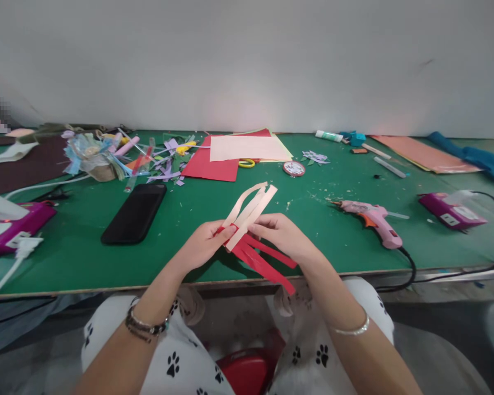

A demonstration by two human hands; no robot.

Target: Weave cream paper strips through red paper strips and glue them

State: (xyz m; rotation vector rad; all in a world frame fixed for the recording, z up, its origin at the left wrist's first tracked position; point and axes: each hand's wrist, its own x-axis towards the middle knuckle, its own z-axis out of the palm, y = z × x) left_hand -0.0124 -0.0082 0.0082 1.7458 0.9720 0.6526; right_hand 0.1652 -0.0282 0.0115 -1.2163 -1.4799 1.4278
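Between my hands, just above the front edge of the green table, are several cream paper strips (251,213) crossed with several red paper strips (267,263). My left hand (206,241) pinches the crossing, its thumb on a red piece at the left side. My right hand (280,233) holds the cream strip nearest to it between thumb and fingers. The cream strips point up and away, one of them curved into an arc. The red strips hang down to the right, below my right hand. Some fingertips are hidden behind the paper.
A black phone (134,214) lies left on the green table (189,206). Behind are red sheets (214,164), a cream sheet (242,148), purple scraps (168,164) and a round tin (293,168). To the right are a pink glue gun (374,216) with its cable and a purple power strip (450,211).
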